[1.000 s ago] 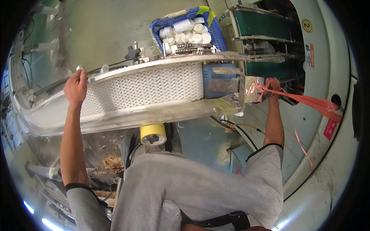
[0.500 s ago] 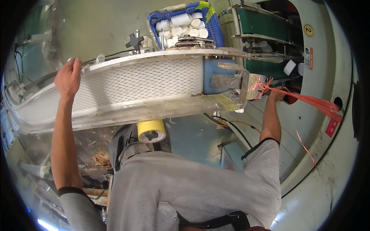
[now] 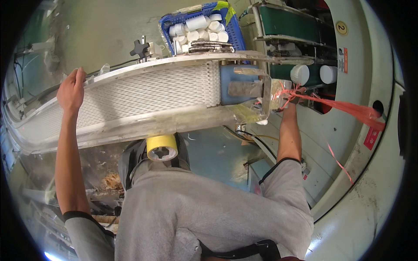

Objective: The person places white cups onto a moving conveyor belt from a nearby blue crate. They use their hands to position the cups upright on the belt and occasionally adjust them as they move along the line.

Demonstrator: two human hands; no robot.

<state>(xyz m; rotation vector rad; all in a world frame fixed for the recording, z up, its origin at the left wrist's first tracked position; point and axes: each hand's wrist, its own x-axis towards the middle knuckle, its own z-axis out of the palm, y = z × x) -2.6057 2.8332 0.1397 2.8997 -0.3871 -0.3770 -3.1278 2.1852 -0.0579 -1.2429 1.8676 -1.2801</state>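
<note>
Green factory floor lies below; left hand [image 3: 72,89] has its grip closed on the far rail of the white mesh conveyor [image 3: 143,98], right hand [image 3: 291,99] clutches red twine [image 3: 344,108] at its end; best keep both holds firm and level

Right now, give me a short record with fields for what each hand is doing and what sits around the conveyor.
Left hand: left hand grips the far rail of the white mesh conveyor belt.
Right hand: right hand is at the conveyor's right end, at a bunch of red plastic strips; the grip is hidden.
Conveyor end: blue end block with crumpled clear plastic film beside it.
Behind conveyor: blue plastic crate filled with white cylindrical bottles.
Below conveyor: yellow tape roll.
Right side: green belt machine, white caps.
</note>
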